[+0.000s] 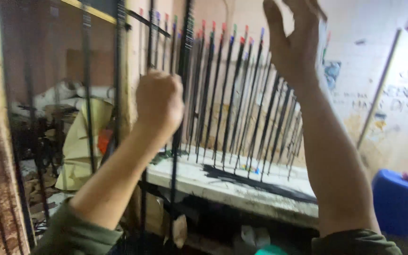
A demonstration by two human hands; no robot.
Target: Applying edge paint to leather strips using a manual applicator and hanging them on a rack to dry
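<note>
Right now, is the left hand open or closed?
Closed: the left hand is a fist around a thin black rod. The right hand is raised, fingers spread.

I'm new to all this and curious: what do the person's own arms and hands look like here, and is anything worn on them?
Both hands are bare: the left hand and the right hand show no gloves, rings or watch. The forearms are uncovered as well. Olive-green sleeves sit pushed back near the elbows on both arms, the fabric bunched and soft-looking. The picture is somewhat blurred, so finer details cannot be made out.

Black rods (pixel 223 99) with red, green, blue tips; blue container (pixel 399 200).
</note>
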